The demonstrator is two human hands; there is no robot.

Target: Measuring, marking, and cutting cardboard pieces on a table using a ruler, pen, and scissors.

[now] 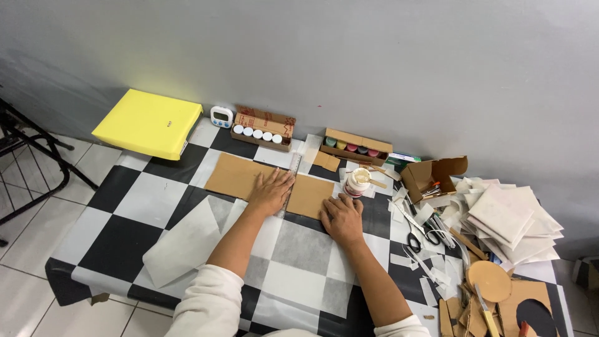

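Two bare arms in white sleeves come up from the bottom edge, closest to us, over a table with a black, white and grey checked cloth (293,281). Starting at the left, one flat yellow box (150,123) sits at the far corner, and one big sheet of thin white paper (184,243) lies on the cloth near the left elbow. One small white clock with a screen (221,116) stands by the wall. Next to it is one brown cardboard box holding five little white-capped jars (257,133) in a row. The left hand (271,192) lies flat with its fingers spread a little, pressing down on a long flat piece of brown cardboard (237,176) in the middle of the table. One clear plastic ruler (291,181) lies across that cardboard, right by the left fingertips. The cardboard is plain and smooth and looks like two parts, one on each side of the ruler. The right hand (342,218) rests at the near edge of the right part, with its fingers curled close together; you cannot tell if it pinches anything. Just past it stands one white jar of paste with a wooden stick (358,181). Behind is one cardboard box of coloured paint pots (355,147), about five. Farther right are one open empty brown box (433,173), one pair of black scissors (414,240), a pile of white paper squares (508,218) too many to count, and one round brown cardboard disc (489,281).
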